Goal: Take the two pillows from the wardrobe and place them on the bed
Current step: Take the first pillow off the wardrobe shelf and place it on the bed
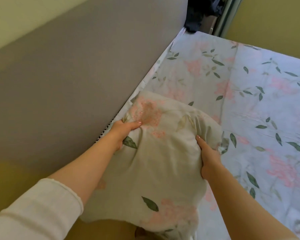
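One floral pillow [163, 144] is clenched at its sides by the left hand [124, 132] and right hand [209, 158], held over the bed [249, 101] beside the headboard [93, 66]; it is best lowered flat, squared to that corner.

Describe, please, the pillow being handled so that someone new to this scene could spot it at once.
Start at the grey headboard along the left of the bed. At its foot, the pillow is gripped by the left hand and right hand. Its floral case matches the sheet's pink blooms and green leaves, but it looks creamier, puffy and creased.
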`<action>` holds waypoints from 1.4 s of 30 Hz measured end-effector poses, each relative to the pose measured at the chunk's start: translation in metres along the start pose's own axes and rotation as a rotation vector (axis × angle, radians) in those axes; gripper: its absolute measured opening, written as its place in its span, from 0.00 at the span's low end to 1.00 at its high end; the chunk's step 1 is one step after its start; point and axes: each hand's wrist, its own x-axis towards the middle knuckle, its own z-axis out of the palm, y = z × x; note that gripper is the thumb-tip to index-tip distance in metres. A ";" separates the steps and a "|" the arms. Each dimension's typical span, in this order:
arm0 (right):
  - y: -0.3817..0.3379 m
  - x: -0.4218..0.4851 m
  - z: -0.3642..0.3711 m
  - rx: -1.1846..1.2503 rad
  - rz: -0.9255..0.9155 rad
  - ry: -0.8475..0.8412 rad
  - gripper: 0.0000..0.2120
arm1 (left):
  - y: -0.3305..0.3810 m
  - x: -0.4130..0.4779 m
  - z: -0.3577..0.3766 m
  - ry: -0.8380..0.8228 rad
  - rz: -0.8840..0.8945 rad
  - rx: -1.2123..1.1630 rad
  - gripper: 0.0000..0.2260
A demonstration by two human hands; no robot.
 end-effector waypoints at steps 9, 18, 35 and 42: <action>-0.014 0.053 0.035 -0.220 -0.236 -0.081 0.32 | -0.007 0.077 0.031 0.078 0.154 0.220 0.27; 0.050 0.105 0.072 -0.592 -0.246 -0.124 0.35 | -0.085 0.122 0.053 -0.001 0.142 0.838 0.27; 0.073 0.170 0.100 -0.812 -0.480 0.044 0.27 | -0.110 0.203 0.061 0.358 0.247 0.856 0.11; 0.027 0.138 0.120 -0.678 -0.752 0.101 0.12 | -0.044 0.176 0.036 0.434 0.458 0.528 0.07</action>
